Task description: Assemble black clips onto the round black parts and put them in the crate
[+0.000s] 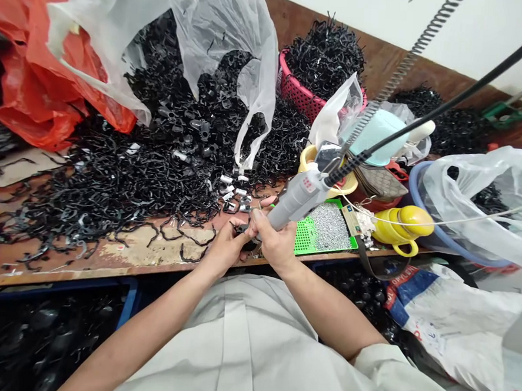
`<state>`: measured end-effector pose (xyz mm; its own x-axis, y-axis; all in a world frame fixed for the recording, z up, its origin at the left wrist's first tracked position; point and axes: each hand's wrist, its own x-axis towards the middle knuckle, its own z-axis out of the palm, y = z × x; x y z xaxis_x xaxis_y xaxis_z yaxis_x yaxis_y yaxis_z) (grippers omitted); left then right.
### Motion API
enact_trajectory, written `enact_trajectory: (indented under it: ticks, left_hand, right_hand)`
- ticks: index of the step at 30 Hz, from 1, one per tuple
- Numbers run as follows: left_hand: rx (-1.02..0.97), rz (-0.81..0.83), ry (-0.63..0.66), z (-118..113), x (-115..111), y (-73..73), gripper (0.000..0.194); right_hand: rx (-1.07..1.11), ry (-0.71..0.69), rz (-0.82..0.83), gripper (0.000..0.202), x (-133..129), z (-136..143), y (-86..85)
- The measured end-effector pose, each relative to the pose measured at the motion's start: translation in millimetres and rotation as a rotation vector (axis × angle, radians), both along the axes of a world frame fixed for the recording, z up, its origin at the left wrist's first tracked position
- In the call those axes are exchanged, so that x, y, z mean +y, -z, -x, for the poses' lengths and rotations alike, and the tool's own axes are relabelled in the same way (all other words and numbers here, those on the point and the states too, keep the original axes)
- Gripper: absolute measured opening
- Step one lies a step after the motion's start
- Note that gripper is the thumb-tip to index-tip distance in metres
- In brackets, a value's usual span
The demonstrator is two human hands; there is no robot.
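My right hand (279, 244) is wrapped round a grey electric screwdriver (298, 199), which tilts down to the left with its tip end between my hands. Pinched in my left hand (228, 245) is a small black plastic part (249, 245), mostly covered by fingers. The two hands meet at the table's front edge, and the driver's tip is hidden there. Just beyond them lie several small white-and-black pieces (229, 196). To the right of my right hand sits a green tray (305, 236) of small silvery screws (332, 226).
A wide heap of black plastic strips (155, 183) covers the table's left, under a clear bag (227, 16). A coil spring (411, 57) and black cable (462, 93) run up right from the driver. A yellow cup (403, 225) and blue basin (448, 239) stand right.
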<state>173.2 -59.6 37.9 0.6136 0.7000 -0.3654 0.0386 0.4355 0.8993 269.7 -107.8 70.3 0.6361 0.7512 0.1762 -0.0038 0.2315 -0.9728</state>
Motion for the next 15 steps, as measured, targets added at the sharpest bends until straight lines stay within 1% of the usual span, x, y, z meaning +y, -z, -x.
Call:
enact_trajectory:
  ticks: [4, 6, 8, 10, 11, 12, 14, 15]
  left_hand:
    - [-0.013, -0.013, -0.001, -0.9, 2.5, 4.4, 0.040]
    - [-0.001, -0.014, -0.004, -1.2, 3.1, 3.4, 0.038]
    - [0.027, -0.032, -0.039, -0.9, 2.4, -0.9, 0.034]
    - [0.046, -0.047, -0.079, -1.2, -0.2, -8.2, 0.033]
    - [0.042, -0.047, -0.090, -2.2, -2.4, -12.3, 0.034]
    - [0.028, -0.043, -0.090, -4.0, -5.1, -16.2, 0.036]
    - [-0.016, -0.020, -0.079, -10.5, -11.7, -21.3, 0.040]
    - [-0.031, -0.005, -0.079, -14.8, -15.1, -21.9, 0.040]
  right_hand:
    - [0.031, -0.021, 0.000, 0.028, 0.2, 0.3, -4.8]
    - [0.079, -0.031, -0.047, 0.029, -2.6, -5.3, -10.1]
    - [0.119, -0.062, -0.090, 0.030, -9.6, -19.3, -16.5]
    - [0.107, -0.053, -0.099, 0.029, -19.8, -42.2, -21.7]
    - [0.072, -0.014, -0.087, 0.029, -25.0, -56.2, -22.9]
    - [0.020, 0.062, -0.081, 0.029, -29.5, -71.0, -22.9]
    - [-0.075, 0.232, -0.071, 0.027, -35.2, -99.1, -18.8]
    - [-0.093, 0.292, -0.068, 0.027, -36.2, -110.9, -15.1]
